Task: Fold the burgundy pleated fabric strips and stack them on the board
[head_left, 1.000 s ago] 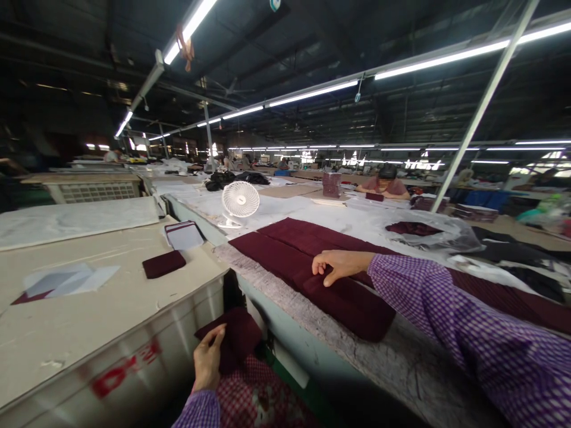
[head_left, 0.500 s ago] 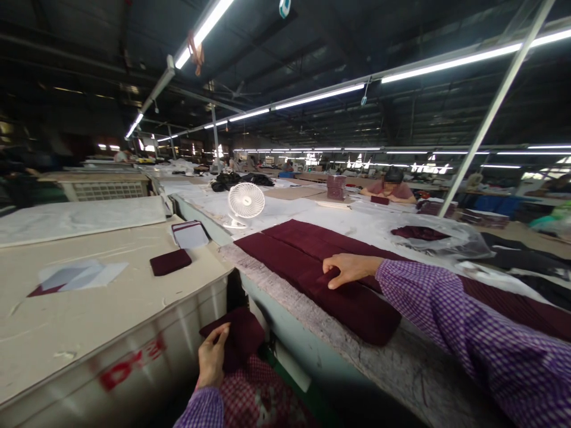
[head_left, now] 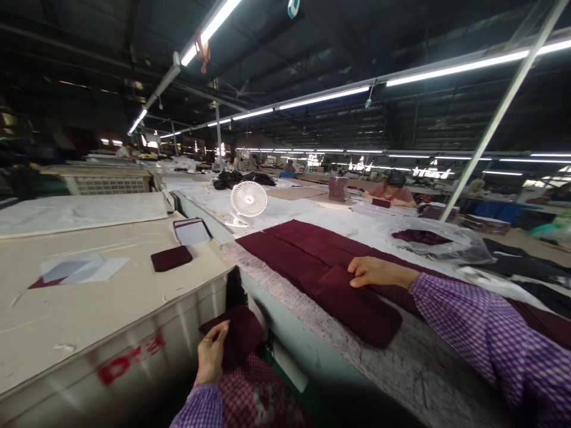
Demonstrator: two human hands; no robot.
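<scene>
Under a dark roof [head_left: 285,53] hung with long white tube lights [head_left: 323,98], a mottled grey tabletop [head_left: 430,362] at right carries long flat maroon fabric panels [head_left: 276,252]; the right hand [head_left: 379,272] touches them, whether pinching I cannot tell. Near, below the tabletop's left edge, the left hand [head_left: 211,356] pinches 1 small maroon fabric piece [head_left: 244,331]. Farther stands a round white plastic fan [head_left: 248,200]; left, a cream-covered table [head_left: 120,303].

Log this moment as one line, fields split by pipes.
left hand: pinching small maroon piece | right hand: at layered maroon cloth, grip unclear | layered maroon cloth: on table | nearby: white fan
</scene>
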